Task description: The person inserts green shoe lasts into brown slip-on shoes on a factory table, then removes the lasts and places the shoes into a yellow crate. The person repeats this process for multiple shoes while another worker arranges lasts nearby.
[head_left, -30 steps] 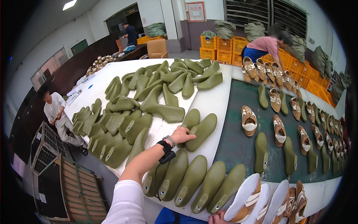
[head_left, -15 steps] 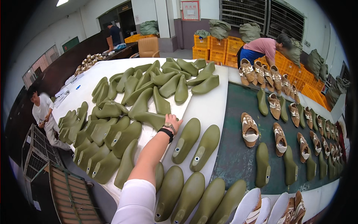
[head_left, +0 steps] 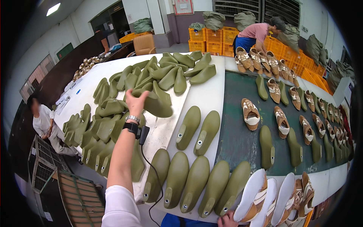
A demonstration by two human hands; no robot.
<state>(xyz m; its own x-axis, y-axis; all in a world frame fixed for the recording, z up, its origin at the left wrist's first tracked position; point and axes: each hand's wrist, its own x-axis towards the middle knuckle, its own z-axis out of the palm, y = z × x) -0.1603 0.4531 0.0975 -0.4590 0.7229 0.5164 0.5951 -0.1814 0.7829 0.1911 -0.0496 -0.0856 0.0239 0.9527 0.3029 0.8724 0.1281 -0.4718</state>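
Observation:
My left hand point(head_left: 136, 101) is closed round a green shoe last point(head_left: 159, 106). It holds the last tilted over the pile of green lasts point(head_left: 130, 81) on the white table. A watch and a black strap with a small cabled device sit on that wrist. At the bottom edge, my right hand point(head_left: 227, 220) shows only in part, beside a row of standing lasts point(head_left: 193, 181) and near a brown and white sneaker point(head_left: 254, 196). Its fingers are mostly cut off. Two more lasts point(head_left: 189, 126) lie side by side in front of the pile.
On the right, a green board point(head_left: 238, 151) carries rows of brown sneakers point(head_left: 250, 113) and lasts. A co-worker point(head_left: 254, 36) in a pink shirt bends at the far side, by orange crates point(head_left: 213, 36). Another person point(head_left: 47, 121) is at the left, near a metal rack point(head_left: 49, 162).
My left hand has moved away and left, and now holds a last lifted off the pile. My right hand has come into view at the bottom. The view has shifted slightly.

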